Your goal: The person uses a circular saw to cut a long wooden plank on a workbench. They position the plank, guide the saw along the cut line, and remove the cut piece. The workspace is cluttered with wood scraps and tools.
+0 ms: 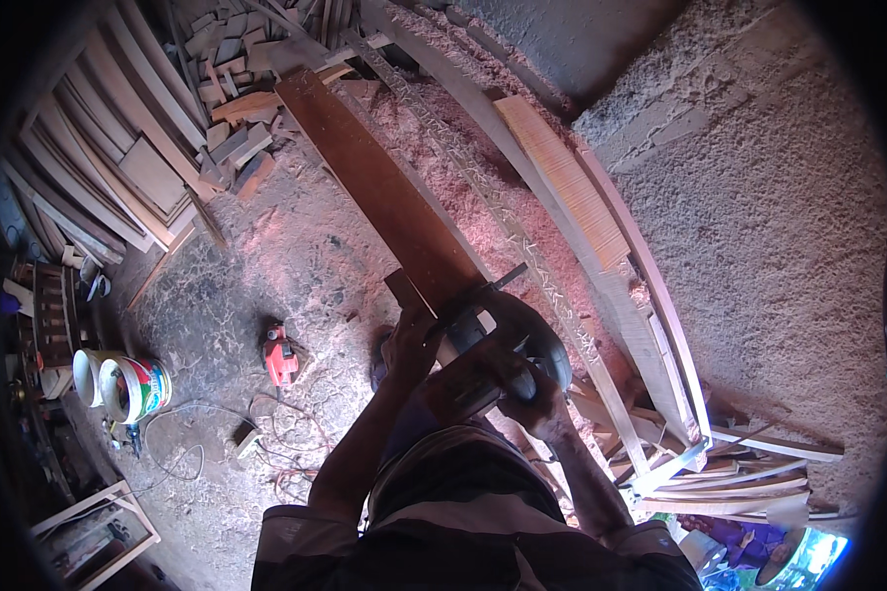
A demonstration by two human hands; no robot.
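Note:
In front of me a long reddish-brown board point(384, 187) stretches away to the upper left. A dark power saw with a round guard point(537, 340), apparently a circular saw, sits at its near end. My right hand point(534, 399) is wrapped round the saw's handle. Left of the saw, my left hand point(414, 347) is closed beside the board's edge, in shadow. A small flat piece of wood point(406, 294) sticks out just beyond its fingers; exactly what they grip is hidden. A thin dark bar point(511, 276) juts out to the right of the board. The blade is not visible.
A red power tool point(280, 357) lies on the dusty floor, near loose cords point(296, 419) and a white bucket point(133, 389). Long planks point(552, 182) run along my right. Offcuts point(232, 59) and leaning boards point(118, 108) crowd the far left. A person point(749, 542) is at lower right.

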